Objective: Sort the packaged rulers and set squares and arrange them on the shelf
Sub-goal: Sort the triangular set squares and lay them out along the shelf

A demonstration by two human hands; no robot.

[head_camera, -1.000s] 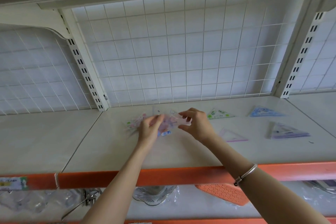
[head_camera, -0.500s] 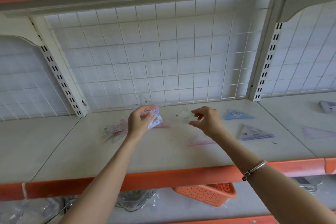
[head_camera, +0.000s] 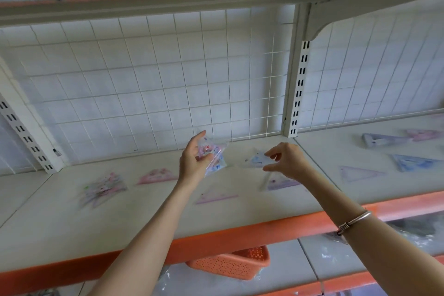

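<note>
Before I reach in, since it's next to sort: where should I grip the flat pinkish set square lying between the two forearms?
Likely its long straight edge: the set square lies flat on the shelf with that edge facing the front. Come low from the front, slip a thumb under and pinch, fingers on top.

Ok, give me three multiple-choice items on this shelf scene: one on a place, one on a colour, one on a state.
1. Where is the basket? A) on the top shelf B) under the shelf C) in a hand
2. What colour is the front edge? A) orange B) blue C) green
3. What is the left hand doing? A) lying flat B) hanging empty C) gripping packets

1 B, it shows beneath the edge; 2 A, an orange strip; 3 C, fingers curl round them.
</note>
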